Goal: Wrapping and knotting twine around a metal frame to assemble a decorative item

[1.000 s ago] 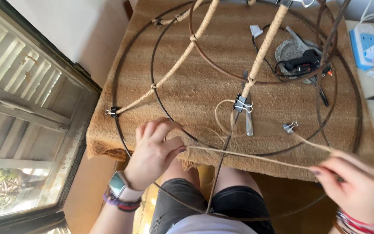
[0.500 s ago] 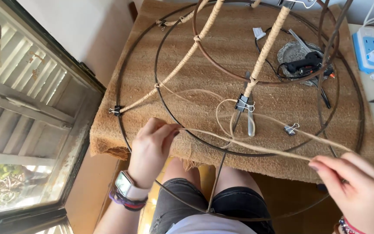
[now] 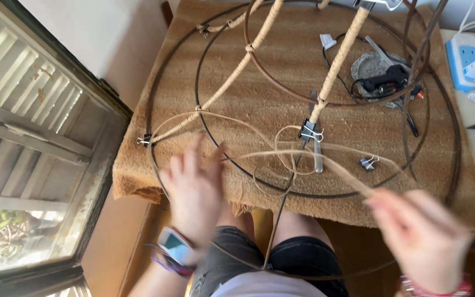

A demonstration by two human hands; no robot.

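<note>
Looping lower now: cane strip (image 3: 281,157), right hand (image 3: 421,236).

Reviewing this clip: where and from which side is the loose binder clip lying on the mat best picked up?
Probably by the two wire handles of the loose binder clip, coming straight down from above. It lies flat on the mat inside the outer wire ring, apart from the cane strip, so its handles look free to pinch.

On my left wrist, below the brown mat (image 3: 281,82), sits a smartwatch (image 3: 172,246): its small rounded-rectangle screen glows pale blue-grey, blurred, on a dark band. I see no packages, labels or signs.
</note>
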